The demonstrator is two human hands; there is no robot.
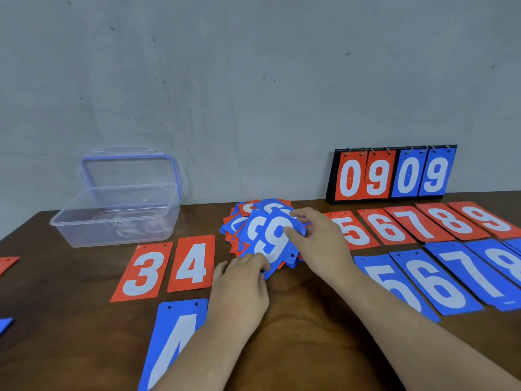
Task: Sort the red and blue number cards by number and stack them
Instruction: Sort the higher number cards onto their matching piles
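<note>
- Box (115,218) of clear plastic stands open at the far left of the brown table (310,320); it looks empty, and its blue-rimmed lid (129,170) leans upright behind it against the wall.
- My left hand (239,289) rests at the near edge of the mixed pile of red and blue cards (253,230), fingertips closed on the lower corner of the top blue 9 card (272,238).
- My right hand (321,241) lies on the pile's right side, thumb and fingers pinching that same card's edge.
- Left of the pile lie a red 3 (143,272) and a red 4 (191,263), with a blue 4 (172,334) nearer me, partly under my left forearm.
- Right of the pile run a red row (423,224), 5 to 9, and a blue row (439,280), from 5 up to 8, cut by the frame edge.
- My right forearm crosses the blue 5.
- A flip scoreboard (392,173) reading 09 09 stands against the wall behind the red row.
</note>
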